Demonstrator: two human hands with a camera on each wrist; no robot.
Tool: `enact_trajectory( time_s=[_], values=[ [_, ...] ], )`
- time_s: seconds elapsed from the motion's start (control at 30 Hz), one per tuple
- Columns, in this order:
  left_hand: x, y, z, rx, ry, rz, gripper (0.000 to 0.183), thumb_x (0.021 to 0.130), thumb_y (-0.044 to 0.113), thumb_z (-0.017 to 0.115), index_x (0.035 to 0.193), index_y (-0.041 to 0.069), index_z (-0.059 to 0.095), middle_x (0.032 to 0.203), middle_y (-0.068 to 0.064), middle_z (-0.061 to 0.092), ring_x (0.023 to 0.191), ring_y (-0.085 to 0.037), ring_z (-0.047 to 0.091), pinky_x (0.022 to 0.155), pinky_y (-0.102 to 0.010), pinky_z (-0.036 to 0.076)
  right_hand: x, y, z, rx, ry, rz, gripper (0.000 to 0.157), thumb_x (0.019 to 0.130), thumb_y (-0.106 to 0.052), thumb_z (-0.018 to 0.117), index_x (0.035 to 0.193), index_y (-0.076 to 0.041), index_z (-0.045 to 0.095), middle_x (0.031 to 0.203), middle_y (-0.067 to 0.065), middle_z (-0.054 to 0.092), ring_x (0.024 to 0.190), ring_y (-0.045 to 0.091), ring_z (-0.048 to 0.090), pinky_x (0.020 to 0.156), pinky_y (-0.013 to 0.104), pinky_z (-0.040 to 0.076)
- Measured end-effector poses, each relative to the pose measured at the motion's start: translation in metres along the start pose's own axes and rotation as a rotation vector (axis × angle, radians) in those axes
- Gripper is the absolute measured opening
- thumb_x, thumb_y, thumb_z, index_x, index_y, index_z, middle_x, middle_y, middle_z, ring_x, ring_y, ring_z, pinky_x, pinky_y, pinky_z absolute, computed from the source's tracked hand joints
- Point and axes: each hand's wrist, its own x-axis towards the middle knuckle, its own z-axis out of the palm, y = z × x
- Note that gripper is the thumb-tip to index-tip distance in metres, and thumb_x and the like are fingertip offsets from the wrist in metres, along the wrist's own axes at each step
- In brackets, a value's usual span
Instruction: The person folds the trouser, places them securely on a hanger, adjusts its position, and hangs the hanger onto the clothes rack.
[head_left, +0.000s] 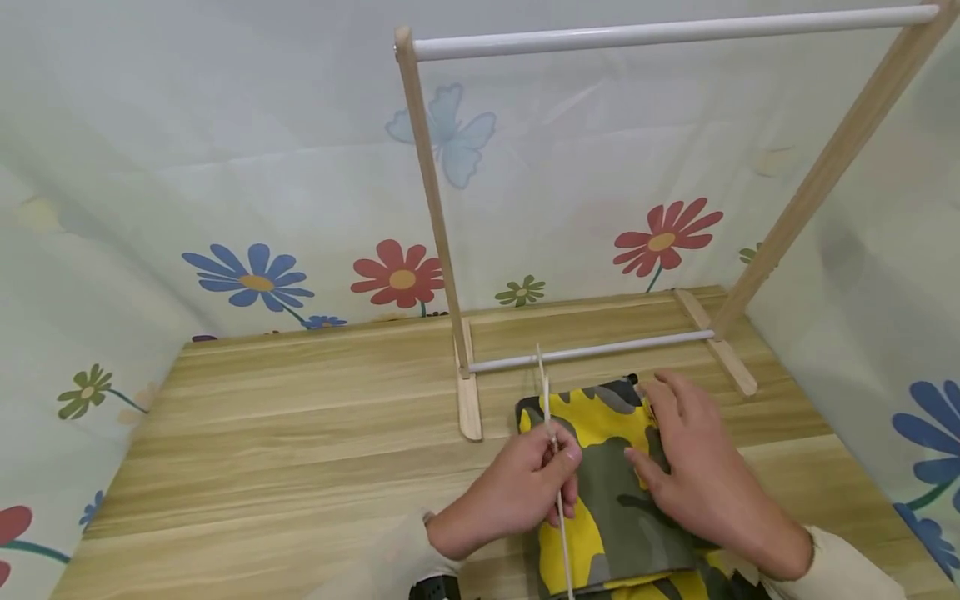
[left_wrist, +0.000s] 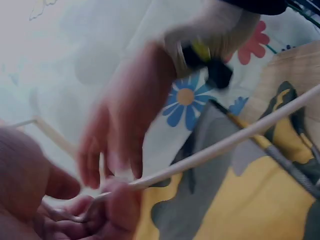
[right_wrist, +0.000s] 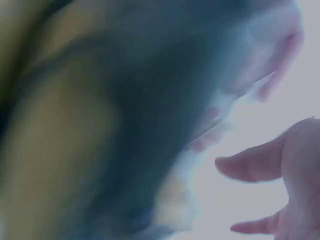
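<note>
A yellow, green and grey camouflage garment [head_left: 626, 492] lies folded on the table. Over its left side, my left hand [head_left: 528, 479] holds a thin white hanger [head_left: 564, 542], seen nearly edge-on. In the left wrist view the hanger's straight bar [left_wrist: 215, 150] slants across the garment [left_wrist: 240, 200], and a curved piece like a hook passes between the fingers. My right hand [head_left: 701, 467] lies along the garment's right side with fingers spread, their tips at its edge. The right wrist view is blurred; the right hand's thumb and a finger [right_wrist: 255, 162] appear extended there.
Behind the garment stands a wooden rack with a white top rail [head_left: 660, 35], a lower white bar [head_left: 600, 352] and flat wooden feet [head_left: 469, 408]. The wood-grain table [head_left: 300, 433] extends to the left. Flower-printed white sheeting [head_left: 300, 183] encloses the back and sides.
</note>
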Motion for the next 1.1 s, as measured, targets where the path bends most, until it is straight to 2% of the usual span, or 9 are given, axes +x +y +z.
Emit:
enact_trajectory(
  time_s=[0.2, 0.3, 0.43, 0.57, 0.67, 0.73, 0.83, 0.97, 1.1],
  values=[
    [-0.008, 0.008, -0.019, 0.283, -0.088, -0.023, 0.021, 0.112, 0.016, 0.045, 0.13, 0.007, 0.048, 0.082, -0.003, 0.068, 0.067, -0.007, 0.062, 0.062, -0.024, 0.054, -0.006, -0.05, -0.003, 0.378, -0.342, -0.035, 0.087, 0.098, -0.035, 0.073, 0.166, -0.025, 0.019, 0.158, 0.005, 0.046, 0.123, 0.022, 0.065, 0.093, 0.038, 0.061],
    [-0.016, 0.012, -0.031, 0.5, -0.115, 0.019, 0.033, 0.113, 0.021, 0.043, 0.144, 0.008, 0.045, 0.088, 0.003, 0.069, 0.072, -0.002, 0.06, 0.066, -0.02, 0.05, 0.002, -0.062, 0.009, 0.406, -0.358, -0.098, 0.092, 0.098, -0.031, 0.074, 0.167, -0.028, 0.013, 0.156, -0.002, 0.047, 0.122, 0.017, 0.061, 0.086, 0.028, 0.059],
    [-0.025, 0.013, -0.046, 0.658, -0.079, 0.089, 0.028, 0.113, 0.021, 0.044, 0.135, 0.009, 0.057, 0.082, 0.007, 0.065, 0.068, -0.001, 0.053, 0.065, -0.019, 0.046, 0.015, -0.073, 0.018, 0.374, -0.316, -0.142, 0.081, 0.097, -0.032, 0.075, 0.163, -0.025, 0.028, 0.136, -0.008, 0.058, 0.109, 0.015, 0.061, 0.074, 0.023, 0.055],
    [-0.025, 0.007, -0.05, 0.64, -0.048, 0.172, 0.024, 0.112, 0.026, 0.048, 0.108, 0.015, 0.068, 0.076, 0.008, 0.058, 0.066, 0.001, 0.047, 0.064, -0.018, 0.043, 0.021, -0.07, 0.026, 0.402, -0.303, -0.164, 0.042, 0.1, -0.031, 0.072, 0.136, -0.021, 0.053, 0.108, -0.009, 0.064, 0.093, 0.011, 0.061, 0.07, 0.023, 0.053],
    [-0.021, 0.002, -0.048, 0.524, 0.035, 0.195, 0.02, 0.111, 0.023, 0.052, 0.105, 0.013, 0.068, 0.081, 0.006, 0.068, 0.069, 0.0, 0.055, 0.063, -0.019, 0.046, 0.022, -0.067, 0.03, 0.416, -0.301, -0.155, 0.016, 0.102, -0.027, 0.069, 0.113, -0.02, 0.06, 0.086, -0.009, 0.062, 0.074, 0.007, 0.057, 0.06, 0.022, 0.048],
    [-0.017, -0.004, -0.048, 0.469, 0.17, 0.158, 0.016, 0.109, 0.018, 0.055, 0.103, 0.009, 0.067, 0.081, 0.0, 0.071, 0.067, -0.005, 0.06, 0.059, -0.021, 0.047, 0.024, -0.066, 0.032, 0.406, -0.284, -0.146, 0.008, 0.103, -0.025, 0.066, 0.102, -0.018, 0.063, 0.075, -0.008, 0.057, 0.061, 0.005, 0.052, 0.054, 0.022, 0.044],
    [-0.006, -0.02, -0.049, 0.427, 0.316, -0.003, 0.015, 0.104, 0.018, 0.058, 0.106, 0.005, 0.065, 0.088, -0.006, 0.074, 0.074, -0.013, 0.065, 0.061, -0.026, 0.05, 0.026, -0.067, 0.033, 0.378, -0.25, -0.139, 0.016, 0.105, -0.025, 0.063, 0.092, -0.017, 0.066, 0.065, -0.01, 0.051, 0.052, 0.003, 0.045, 0.049, 0.022, 0.04],
    [0.011, -0.048, -0.047, 0.394, 0.202, -0.191, 0.029, 0.102, 0.026, 0.06, 0.108, -0.001, 0.065, 0.08, -0.004, 0.066, 0.07, -0.014, 0.057, 0.061, -0.027, 0.045, 0.028, -0.069, 0.035, 0.336, -0.214, -0.16, 0.022, 0.108, -0.025, 0.059, 0.088, -0.018, 0.065, 0.063, -0.011, 0.045, 0.051, 0.002, 0.041, 0.049, 0.021, 0.038],
    [0.025, -0.067, -0.039, 0.201, 0.12, -0.185, 0.017, 0.097, 0.015, 0.062, 0.088, 0.002, 0.067, 0.068, 0.002, 0.053, 0.062, -0.012, 0.049, 0.058, -0.024, 0.04, 0.031, -0.072, 0.038, 0.309, -0.181, -0.203, 0.021, 0.108, -0.026, 0.058, 0.089, -0.018, 0.064, 0.065, -0.012, 0.043, 0.055, 0.001, 0.042, 0.052, 0.02, 0.038]
  ],
)
